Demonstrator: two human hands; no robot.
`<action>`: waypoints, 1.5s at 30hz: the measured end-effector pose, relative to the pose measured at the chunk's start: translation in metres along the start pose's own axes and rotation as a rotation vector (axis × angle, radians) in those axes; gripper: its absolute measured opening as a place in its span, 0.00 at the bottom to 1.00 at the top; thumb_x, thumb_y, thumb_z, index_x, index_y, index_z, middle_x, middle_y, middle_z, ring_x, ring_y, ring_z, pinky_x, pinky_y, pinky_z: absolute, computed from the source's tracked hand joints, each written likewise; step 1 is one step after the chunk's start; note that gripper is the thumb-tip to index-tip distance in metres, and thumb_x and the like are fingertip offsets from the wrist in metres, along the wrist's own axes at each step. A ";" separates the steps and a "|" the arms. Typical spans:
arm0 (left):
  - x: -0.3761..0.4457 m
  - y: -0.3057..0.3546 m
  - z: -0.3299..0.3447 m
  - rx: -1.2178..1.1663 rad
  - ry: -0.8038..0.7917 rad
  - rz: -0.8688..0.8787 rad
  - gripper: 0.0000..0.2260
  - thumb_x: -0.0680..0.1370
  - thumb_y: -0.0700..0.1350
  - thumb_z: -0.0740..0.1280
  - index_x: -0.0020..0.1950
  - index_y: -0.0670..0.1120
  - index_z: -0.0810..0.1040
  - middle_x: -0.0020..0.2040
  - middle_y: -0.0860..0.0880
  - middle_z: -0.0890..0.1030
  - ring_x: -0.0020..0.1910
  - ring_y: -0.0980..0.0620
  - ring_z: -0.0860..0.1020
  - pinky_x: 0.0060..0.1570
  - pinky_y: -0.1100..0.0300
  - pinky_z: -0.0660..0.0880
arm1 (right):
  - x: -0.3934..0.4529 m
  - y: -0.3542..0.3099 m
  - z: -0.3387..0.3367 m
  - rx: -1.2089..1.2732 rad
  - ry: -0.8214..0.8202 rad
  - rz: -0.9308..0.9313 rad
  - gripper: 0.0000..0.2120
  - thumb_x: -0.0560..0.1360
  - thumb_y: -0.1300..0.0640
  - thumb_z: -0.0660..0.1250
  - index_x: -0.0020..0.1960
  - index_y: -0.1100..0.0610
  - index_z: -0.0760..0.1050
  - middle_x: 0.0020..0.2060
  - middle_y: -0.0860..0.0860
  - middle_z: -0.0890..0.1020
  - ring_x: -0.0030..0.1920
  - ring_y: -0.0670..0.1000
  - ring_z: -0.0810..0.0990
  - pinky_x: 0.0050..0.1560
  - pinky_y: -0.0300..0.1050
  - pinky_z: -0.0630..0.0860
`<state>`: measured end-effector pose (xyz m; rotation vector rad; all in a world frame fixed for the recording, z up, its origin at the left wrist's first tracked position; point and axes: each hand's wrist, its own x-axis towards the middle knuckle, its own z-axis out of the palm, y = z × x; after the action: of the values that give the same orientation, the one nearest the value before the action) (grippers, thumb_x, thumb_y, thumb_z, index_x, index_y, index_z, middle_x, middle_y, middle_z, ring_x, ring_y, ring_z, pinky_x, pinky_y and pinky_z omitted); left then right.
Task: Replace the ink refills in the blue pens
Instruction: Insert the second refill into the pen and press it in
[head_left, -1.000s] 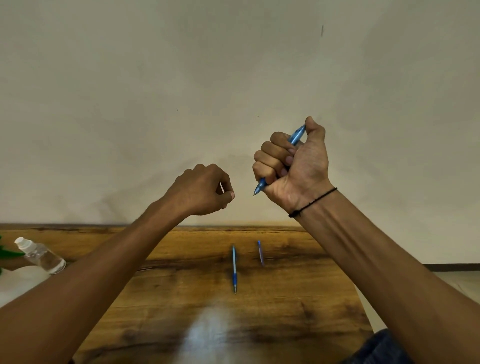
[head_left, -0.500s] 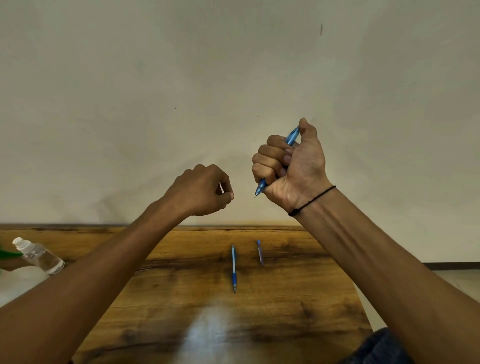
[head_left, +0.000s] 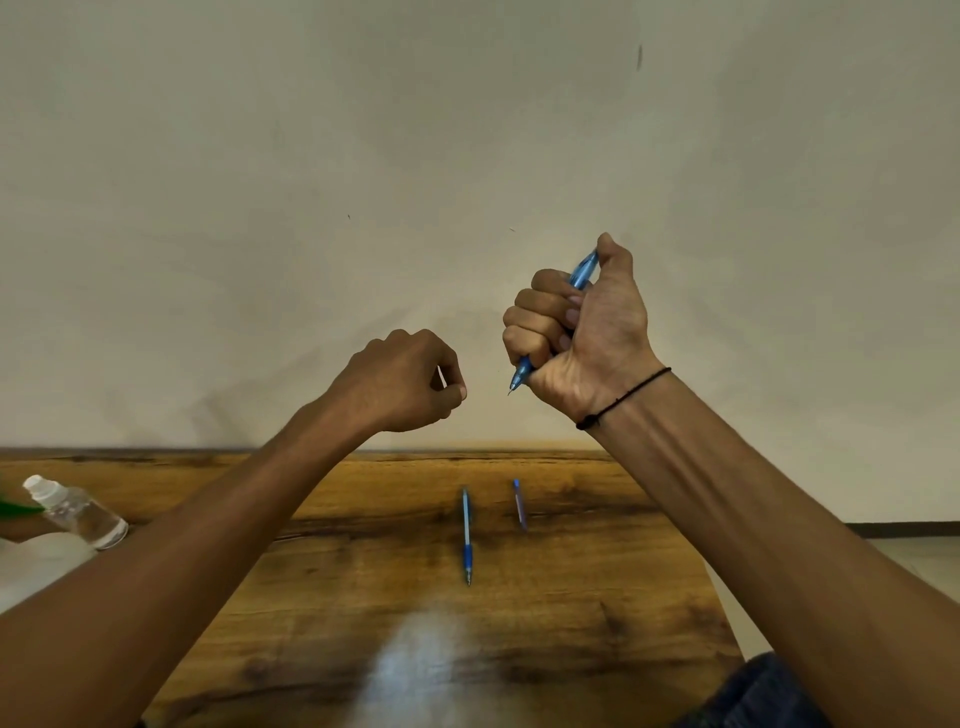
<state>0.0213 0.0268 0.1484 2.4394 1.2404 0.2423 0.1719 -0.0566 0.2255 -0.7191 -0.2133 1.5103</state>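
A plain off-white wall (head_left: 363, 156) fills most of the view, marked only by a thin dark streak (head_left: 639, 57) high up to the right of its middle and a few tiny specks lower down. Against the foot of the wall stands a wooden bench (head_left: 363, 597) with a warm brown, dark-grained top; a pale patch of reflected light (head_left: 415, 675) lies on its near part. Right of the bench, a dark skirting strip (head_left: 904, 529) runs along the wall base above a pale floor (head_left: 924, 561).
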 end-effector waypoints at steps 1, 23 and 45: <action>0.000 0.001 0.000 0.000 -0.001 -0.001 0.05 0.81 0.51 0.70 0.51 0.52 0.85 0.40 0.56 0.87 0.39 0.58 0.85 0.49 0.50 0.84 | 0.000 0.000 -0.001 0.004 -0.001 0.003 0.35 0.80 0.29 0.52 0.25 0.53 0.57 0.20 0.46 0.57 0.19 0.45 0.55 0.21 0.37 0.51; -0.003 0.013 -0.011 -0.687 -0.266 -0.007 0.12 0.86 0.49 0.63 0.56 0.47 0.85 0.46 0.48 0.89 0.46 0.51 0.88 0.46 0.59 0.85 | 0.018 0.003 -0.025 -0.146 0.100 -0.122 0.23 0.86 0.41 0.53 0.44 0.58 0.69 0.28 0.50 0.67 0.25 0.47 0.63 0.26 0.40 0.64; 0.001 0.012 0.009 -0.693 -0.404 -0.129 0.10 0.84 0.46 0.66 0.58 0.43 0.85 0.46 0.47 0.89 0.46 0.52 0.88 0.45 0.62 0.83 | 0.034 0.013 -0.068 -1.004 0.256 -0.161 0.12 0.75 0.65 0.75 0.57 0.67 0.81 0.46 0.61 0.86 0.44 0.57 0.86 0.41 0.47 0.83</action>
<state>0.0337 0.0191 0.1448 1.6999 0.9262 0.1068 0.2012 -0.0453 0.1553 -1.6273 -0.8409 1.0792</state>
